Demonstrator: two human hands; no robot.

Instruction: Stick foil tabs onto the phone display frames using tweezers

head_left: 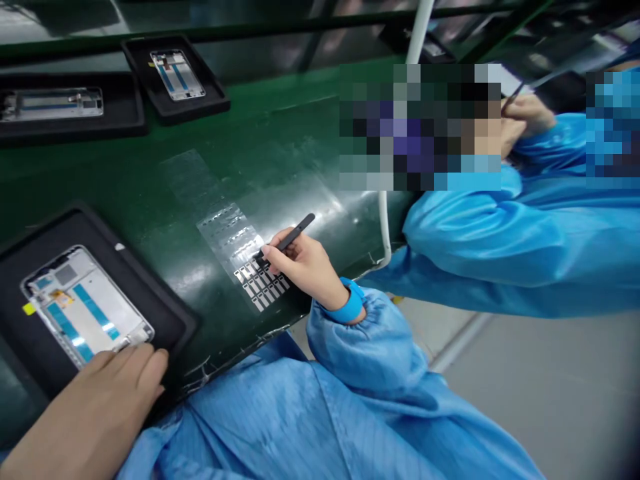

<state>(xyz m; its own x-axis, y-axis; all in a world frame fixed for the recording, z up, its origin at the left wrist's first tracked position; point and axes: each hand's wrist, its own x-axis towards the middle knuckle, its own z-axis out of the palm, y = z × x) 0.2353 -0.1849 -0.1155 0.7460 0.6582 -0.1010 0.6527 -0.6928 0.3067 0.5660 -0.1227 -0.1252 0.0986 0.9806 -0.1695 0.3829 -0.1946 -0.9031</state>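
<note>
My right hand (305, 263) is closed around black tweezers (295, 233). Their tip is down at a clear sheet with rows of small silvery stickers (263, 290), which lies on the green mat. At the lower left, my left hand (117, 383) has its fingers bent together over the near edge of a black tray (170, 313), against the lower end of a phone frame (105, 287). That frame is silvery, with blue strips and a yellow tab. The left fingertips and thumb are partly hidden.
Two more black trays (215, 107) (137, 103) with phone frames stand at the back left. A white cable (384, 227) runs down the right part of the green mat (300, 167). Beyond it, a co-worker's blue sleeve (480, 220) rests by the bench; blurred blocks cover that area.
</note>
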